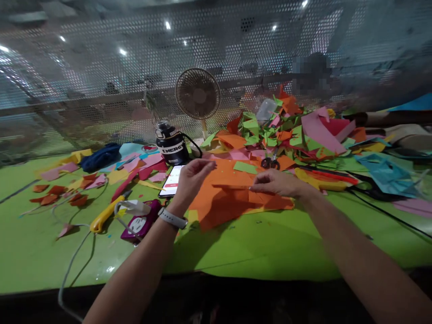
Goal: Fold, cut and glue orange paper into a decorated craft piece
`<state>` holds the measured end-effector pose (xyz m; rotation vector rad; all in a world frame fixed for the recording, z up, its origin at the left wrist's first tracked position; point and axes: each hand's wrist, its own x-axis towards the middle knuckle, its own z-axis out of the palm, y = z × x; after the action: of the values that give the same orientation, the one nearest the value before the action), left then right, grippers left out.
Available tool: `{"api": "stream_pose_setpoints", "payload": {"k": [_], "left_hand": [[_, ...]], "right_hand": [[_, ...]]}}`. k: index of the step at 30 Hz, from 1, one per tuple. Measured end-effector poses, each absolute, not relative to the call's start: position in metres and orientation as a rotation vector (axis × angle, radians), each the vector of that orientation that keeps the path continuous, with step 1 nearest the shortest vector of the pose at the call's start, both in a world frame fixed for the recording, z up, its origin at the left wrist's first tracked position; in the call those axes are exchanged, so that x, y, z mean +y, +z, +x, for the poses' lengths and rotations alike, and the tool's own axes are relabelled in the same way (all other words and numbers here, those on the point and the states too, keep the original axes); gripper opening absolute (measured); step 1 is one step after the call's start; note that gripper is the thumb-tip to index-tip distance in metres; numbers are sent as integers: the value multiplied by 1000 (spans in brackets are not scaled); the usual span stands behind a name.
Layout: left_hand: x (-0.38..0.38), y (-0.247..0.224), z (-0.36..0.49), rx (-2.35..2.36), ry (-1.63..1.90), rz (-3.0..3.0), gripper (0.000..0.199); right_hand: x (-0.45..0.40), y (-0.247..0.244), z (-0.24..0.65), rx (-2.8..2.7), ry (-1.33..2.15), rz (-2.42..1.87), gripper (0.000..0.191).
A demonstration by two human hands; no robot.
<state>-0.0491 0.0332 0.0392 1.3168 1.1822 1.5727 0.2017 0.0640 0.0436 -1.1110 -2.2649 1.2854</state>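
Observation:
My right hand [275,182] is closed in a pinch on the end of a thin piece of orange paper [231,186], which stretches left from my fingertips. My left hand [194,177] is raised a little higher, thumb and fingers pressed together; whatever lies between them, if anything, is too small to make out. Beneath both hands are large orange sheets [219,211] with yellow edges showing under them. A small green paper piece [245,168] rests on the orange sheets. Black-handled scissors [270,163] lie just beyond my right hand.
Behind, a heap of coloured paper scraps [259,130] stands near a fan [198,93] and a dark bottle [172,146]. Left of my hands are a phone [170,182], a purple power socket [140,225], a yellow-handled tool [106,216] and cables. A yellow glue gun [320,180] lies right.

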Motion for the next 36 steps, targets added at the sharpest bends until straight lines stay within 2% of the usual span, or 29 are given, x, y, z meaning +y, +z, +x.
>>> {"api": "stream_pose_setpoints", "payload": {"k": [4,6,8,12,16,22,27,36], "left_hand": [[24,52,-37,1128,755,1561,32],[23,49,-32,1050,521,1576,26],[24,43,-29,1015,441,1572,23],[28,29,-30,1020,569,1305,31],[28,24,-32,1016,753,1004,36],[23,20,-28,955,807,867,31],[22,14,-31,900,792,758,36],[17,14,-24,936,799,860,29]], "right_hand": [[57,55,191,-2424,1297,-1042,28],[54,61,184,-2509,1237,-1037,22],[50,65,179,-2595,1025,-1014,18],[45,66,180,-2429,289,-807,14],[39,51,189,-2356,24,-624,31],[39,29,192,-2315,17,-550,23],[43,26,196,-2260,156,-476,16],[38,26,196,-2267,227,-521,12]]}}
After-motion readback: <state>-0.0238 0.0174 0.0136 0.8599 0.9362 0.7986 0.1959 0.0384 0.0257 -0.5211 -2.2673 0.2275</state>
